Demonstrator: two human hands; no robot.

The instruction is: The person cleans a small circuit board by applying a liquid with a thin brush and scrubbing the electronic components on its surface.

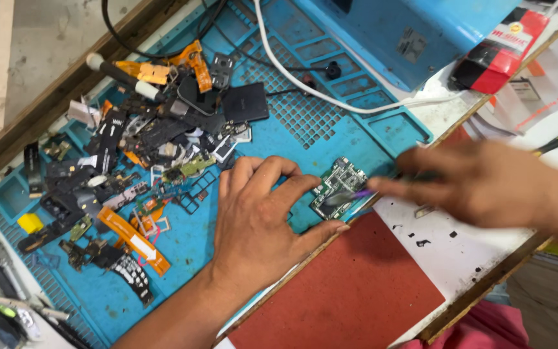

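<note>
Circuit board (338, 186) under left hand (259, 220) grip (loose)

Bare left hand (253, 223) and right hand (485, 184), no sleeves

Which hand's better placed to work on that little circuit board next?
Probably the right hand: its tool tip already lies over the circuit board. The left hand rests flat on the blue mat, fingers at the board's edge.
</note>
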